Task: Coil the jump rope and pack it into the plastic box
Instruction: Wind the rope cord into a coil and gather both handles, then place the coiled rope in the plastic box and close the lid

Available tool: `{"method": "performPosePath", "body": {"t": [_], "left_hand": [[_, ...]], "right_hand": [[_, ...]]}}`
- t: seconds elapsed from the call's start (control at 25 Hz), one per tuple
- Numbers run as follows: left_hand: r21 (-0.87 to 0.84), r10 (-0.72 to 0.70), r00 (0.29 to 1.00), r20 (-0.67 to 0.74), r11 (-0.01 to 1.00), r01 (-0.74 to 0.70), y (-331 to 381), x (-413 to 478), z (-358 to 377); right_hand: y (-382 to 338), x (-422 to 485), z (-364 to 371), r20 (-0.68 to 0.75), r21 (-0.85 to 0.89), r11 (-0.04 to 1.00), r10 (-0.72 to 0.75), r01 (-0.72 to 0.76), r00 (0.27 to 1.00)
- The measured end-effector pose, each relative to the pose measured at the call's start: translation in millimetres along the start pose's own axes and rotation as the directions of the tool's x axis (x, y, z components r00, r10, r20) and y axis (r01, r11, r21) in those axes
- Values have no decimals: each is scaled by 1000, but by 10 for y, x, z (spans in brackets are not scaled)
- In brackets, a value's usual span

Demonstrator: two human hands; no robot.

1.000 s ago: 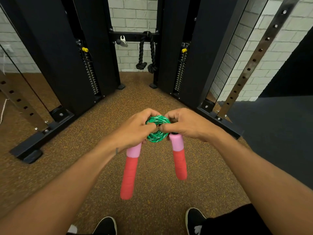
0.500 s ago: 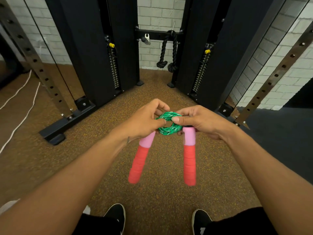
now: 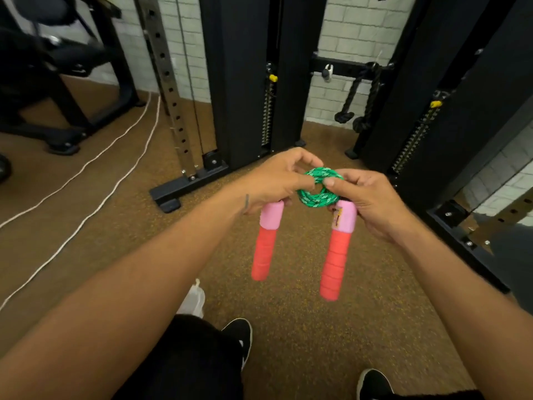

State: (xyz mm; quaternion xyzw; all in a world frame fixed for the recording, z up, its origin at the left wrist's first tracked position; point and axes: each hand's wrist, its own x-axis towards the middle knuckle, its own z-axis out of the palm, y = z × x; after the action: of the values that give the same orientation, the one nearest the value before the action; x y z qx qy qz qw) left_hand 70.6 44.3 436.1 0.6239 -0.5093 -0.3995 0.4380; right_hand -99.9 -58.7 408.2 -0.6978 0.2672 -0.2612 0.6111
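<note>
The jump rope's green cord (image 3: 315,197) is wound into a small tight coil held between both hands at chest height. My left hand (image 3: 278,180) pinches the coil's left side, and a pink and red handle (image 3: 265,246) hangs down below it. My right hand (image 3: 366,197) grips the coil's right side, thumb on the cord, with the other pink and red handle (image 3: 337,255) hanging under it. No plastic box is in view.
A black cable machine (image 3: 239,82) with weight stacks stands ahead on brown speckled floor (image 3: 288,327). Its base foot (image 3: 170,194) juts out at left. White cords (image 3: 101,174) trail across the floor left. My black shoes (image 3: 239,339) show below.
The view has swung left and down, bringing a bench frame and white floor cords into sight. Both hands keep the coil, now turned a little, with the handles still dangling.
</note>
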Motion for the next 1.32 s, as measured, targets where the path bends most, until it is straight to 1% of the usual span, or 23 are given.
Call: {"method": "performPosePath", "body": {"t": [0.08, 0.16, 0.28, 0.36, 0.48, 0.68, 0.8, 0.92, 1.04, 1.12, 1.2, 1.28, 1.32], "left_hand": [[-14, -12, 1000, -17, 1000, 12, -116, -148, -176], [-42, -26, 998, -57, 999, 23, -342, -290, -340], [-21, -90, 988, -126, 996, 88, -804, -459, -566], [-7, -181, 974, -135, 983, 182, -1152, -569, -704], [20, -332, 935, -124, 941, 337, -1699, -729, -868], [29, -459, 879, -127, 885, 465, -2553, -970, -1076], [58, -481, 864, -151, 868, 494, -2890, -1038, -1226], [53, -466, 862, -200, 873, 485, -3099, -1065, -1413], [30, -442, 865, -238, 887, 462, -3260, -1114, -1529], [54, -442, 863, -246, 882, 467, -3423, -1183, -1527], [134, -451, 865, -221, 864, 485, -3647, -1270, -1445], [166, -478, 859, -181, 847, 506, -3905, -1380, -1339], [170, -490, 854, -173, 840, 516, -4031, -1423, -1302]], "right_hand": [[-9, 64, 231, 47, -21, 999, -23, 24, 999], [74, 131, 515, 117, -45, 999, -8, 13, 993], [403, 213, 1013, 180, -22, 1000, 22, -19, 983], [754, 228, 1380, 203, 30, 997, 61, -69, 977], [1304, 217, 1894, 235, 91, 981, 145, -170, 961], [1991, 211, 2612, 269, 178, 913, 315, -368, 910], [2263, 280, 2932, 284, 159, 881, 392, -446, 875], [2368, 439, 3194, 273, 157, 898, 361, -411, 892], [2456, 504, 3362, 268, 198, 900, 331, -388, 905], [2614, 435, 3487, 291, 205, 864, 394, -460, 872], [2781, 313, 3578, 316, 170, 812, 491, -558, 812], [2907, 233, 3640, 330, 28, 768, 597, -640, 731], [2957, 229, 3675, 326, -87, 753, 640, -652, 696]]}}
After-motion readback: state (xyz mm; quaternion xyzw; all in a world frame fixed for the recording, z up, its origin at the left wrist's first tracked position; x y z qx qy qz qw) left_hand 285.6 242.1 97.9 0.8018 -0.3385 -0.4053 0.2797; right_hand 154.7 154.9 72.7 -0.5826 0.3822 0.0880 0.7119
